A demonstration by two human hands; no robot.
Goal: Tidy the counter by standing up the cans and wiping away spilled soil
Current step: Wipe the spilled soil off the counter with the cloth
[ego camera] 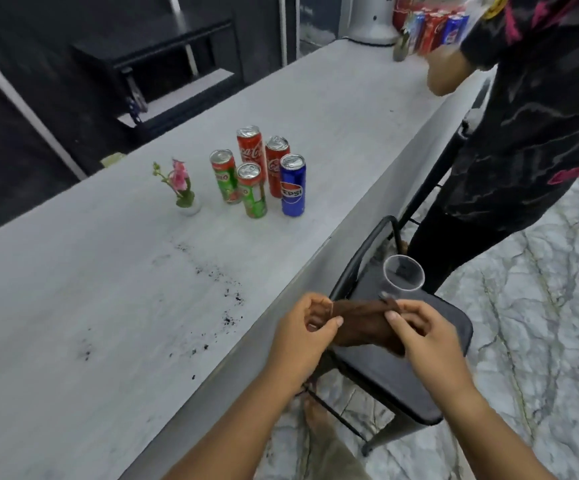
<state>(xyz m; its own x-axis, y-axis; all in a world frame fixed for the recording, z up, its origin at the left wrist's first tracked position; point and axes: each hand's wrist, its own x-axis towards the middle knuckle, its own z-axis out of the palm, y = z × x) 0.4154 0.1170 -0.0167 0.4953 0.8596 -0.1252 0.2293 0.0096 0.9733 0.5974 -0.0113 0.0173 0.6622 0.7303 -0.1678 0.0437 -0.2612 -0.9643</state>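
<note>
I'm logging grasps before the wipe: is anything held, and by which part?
A brown cloth: the left hand pinches its left end, the right hand grips its right end.

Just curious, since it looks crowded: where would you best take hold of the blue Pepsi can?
Wrap the grip round the upright body of the blue Pepsi can from its right, the free side; a red can and a green can crowd its left.
</note>
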